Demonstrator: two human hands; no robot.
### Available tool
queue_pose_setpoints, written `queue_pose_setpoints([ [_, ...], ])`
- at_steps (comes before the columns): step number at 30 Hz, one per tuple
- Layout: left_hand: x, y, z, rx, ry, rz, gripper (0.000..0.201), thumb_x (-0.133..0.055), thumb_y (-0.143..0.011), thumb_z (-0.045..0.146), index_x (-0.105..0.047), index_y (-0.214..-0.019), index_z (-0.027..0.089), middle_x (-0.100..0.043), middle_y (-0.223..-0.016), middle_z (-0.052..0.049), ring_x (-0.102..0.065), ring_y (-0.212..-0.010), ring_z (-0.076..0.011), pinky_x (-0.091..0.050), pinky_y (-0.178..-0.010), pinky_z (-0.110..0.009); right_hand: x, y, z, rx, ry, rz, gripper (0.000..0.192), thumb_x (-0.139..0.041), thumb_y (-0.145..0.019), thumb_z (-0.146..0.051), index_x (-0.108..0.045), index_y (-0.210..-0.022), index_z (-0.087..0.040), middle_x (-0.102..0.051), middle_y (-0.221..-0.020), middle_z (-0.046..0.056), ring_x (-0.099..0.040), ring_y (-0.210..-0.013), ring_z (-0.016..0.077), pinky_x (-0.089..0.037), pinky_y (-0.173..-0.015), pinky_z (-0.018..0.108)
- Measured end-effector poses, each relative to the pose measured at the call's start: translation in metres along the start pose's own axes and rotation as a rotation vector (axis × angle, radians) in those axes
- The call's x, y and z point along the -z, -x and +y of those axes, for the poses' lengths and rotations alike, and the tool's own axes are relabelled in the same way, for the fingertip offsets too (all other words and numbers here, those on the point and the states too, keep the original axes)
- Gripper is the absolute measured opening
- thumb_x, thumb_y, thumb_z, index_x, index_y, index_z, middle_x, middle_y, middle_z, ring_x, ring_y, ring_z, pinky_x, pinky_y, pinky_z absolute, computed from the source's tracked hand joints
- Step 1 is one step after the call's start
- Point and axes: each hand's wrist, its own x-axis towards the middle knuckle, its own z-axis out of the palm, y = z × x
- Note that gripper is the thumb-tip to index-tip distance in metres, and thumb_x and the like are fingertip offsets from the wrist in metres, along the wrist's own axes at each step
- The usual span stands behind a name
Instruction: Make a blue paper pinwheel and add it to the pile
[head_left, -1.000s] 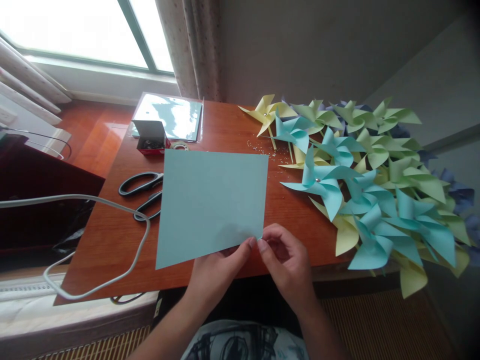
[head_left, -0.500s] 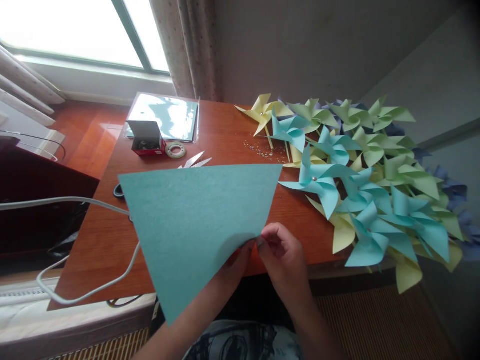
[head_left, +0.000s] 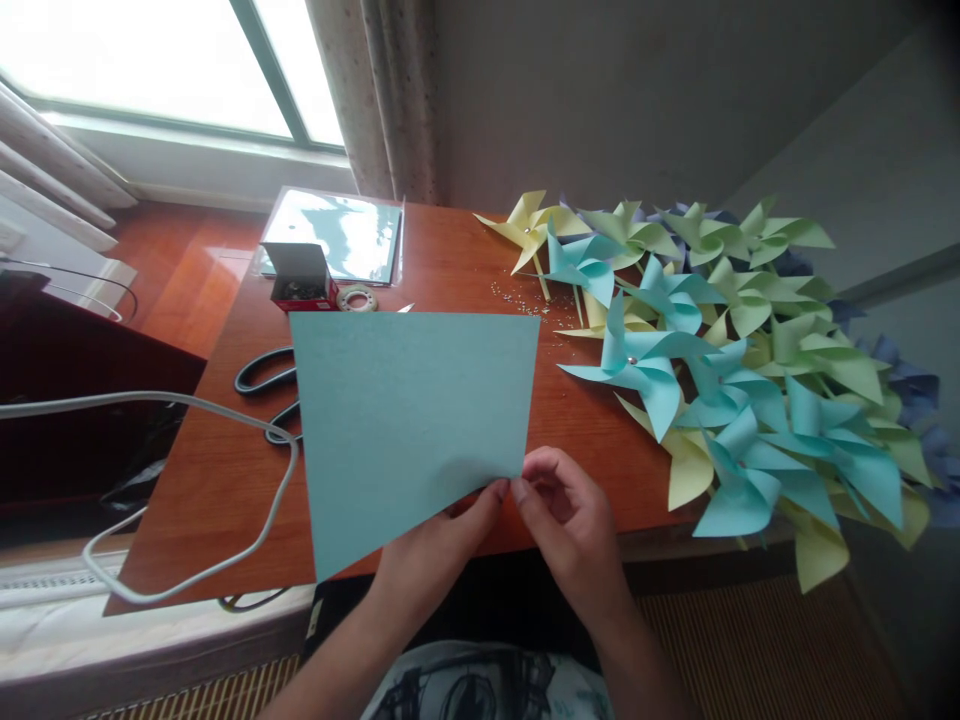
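The blue sheet (head_left: pixel 409 425) has swung flatter, both hands (head_left: pixel 517 520) pinching its corner.

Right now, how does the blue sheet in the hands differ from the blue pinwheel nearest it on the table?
The blue sheet is flat and uncut; the blue pinwheel is folded into curled vanes with a pin at its centre. The sheet is pinched at its near corner by the left hand and right hand; the pinwheel lies untouched on the table. The sheet looks larger. Both are the same light blue paper.
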Motion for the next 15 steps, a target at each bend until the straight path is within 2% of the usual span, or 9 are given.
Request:
queue_pose_setpoints([
  [5,0.001,-0.003,0.012,0.086,0.040,-0.098,0.027,-0.059,-0.085,0.044,-0.075,-0.076,0.024,-0.080,-0.083,-0.002,-0.072,-0.086,-0.0265,-0.047,-0.102,-0.039,0.003,0.000,0.002,0.083,0.052,0.000,0.010,-0.059,-0.095,-0.027,-0.062,-0.088,-0.021,-0.062,-0.084,0.002,-0.060,-0.074,0.0171,-0.048,-0.065,0.029],
  [8,0.000,-0.001,0.013,0.106,0.053,-0.104,0.028,-0.058,-0.085,0.044,-0.074,-0.075,0.024,-0.080,-0.083,-0.002,-0.072,-0.086,-0.0261,-0.044,-0.105,-0.039,0.003,-0.001,0.001,0.124,0.086,0.004,0.009,-0.059,-0.094,-0.025,-0.062,-0.087,-0.021,-0.062,-0.083,0.002,-0.060,-0.073,0.0169,-0.048,-0.065,0.029],
  [15,0.000,-0.001,0.014,0.101,0.087,-0.077,0.026,-0.060,-0.085,0.042,-0.075,-0.073,0.023,-0.080,-0.080,-0.002,-0.072,-0.083,-0.0261,-0.048,-0.101,-0.038,0.003,-0.001,-0.002,0.146,0.124,0.003,0.008,-0.060,-0.094,-0.021,-0.061,-0.086,-0.021,-0.062,-0.083,0.002,-0.060,-0.074,0.0166,-0.049,-0.066,0.029],
])
